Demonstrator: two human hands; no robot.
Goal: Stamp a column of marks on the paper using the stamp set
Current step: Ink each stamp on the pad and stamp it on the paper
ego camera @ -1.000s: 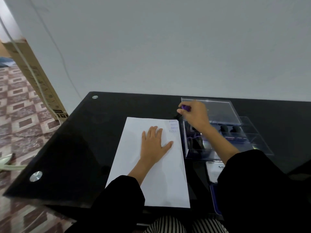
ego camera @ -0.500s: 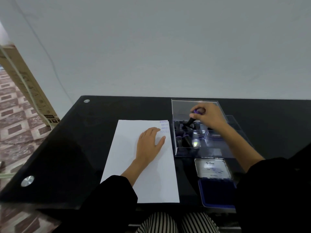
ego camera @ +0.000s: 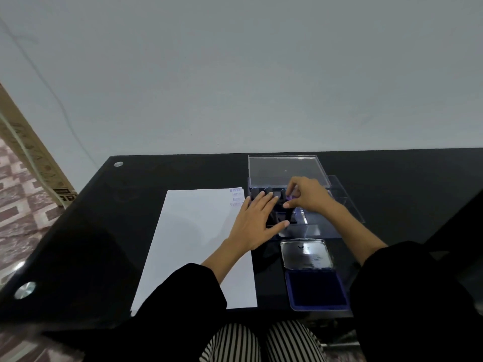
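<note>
A white sheet of paper (ego camera: 193,246) lies on the black glass table (ego camera: 109,226), with a short column of blue marks (ego camera: 236,197) at its top right corner. My left hand (ego camera: 254,222) is spread open over the left side of the clear stamp box (ego camera: 287,169), fingers straight near the dark stamp handles (ego camera: 261,190). My right hand (ego camera: 308,195) reaches into the box and pinches a purple-topped stamp (ego camera: 290,197). An open ink pad (ego camera: 316,290) with a blue cushion and silver lid (ego camera: 305,254) sits just in front of the box.
The box's clear lid stands raised at the back, near the white wall. A cardboard carton (ego camera: 28,155) leans at the far left over a patterned floor. Black sleeves and striped trousers (ego camera: 261,340) fill the bottom edge.
My left hand has left the paper and moved right onto the stamp box. My right hand has shifted from the box's back to its left compartments, still holding the purple-topped stamp.
</note>
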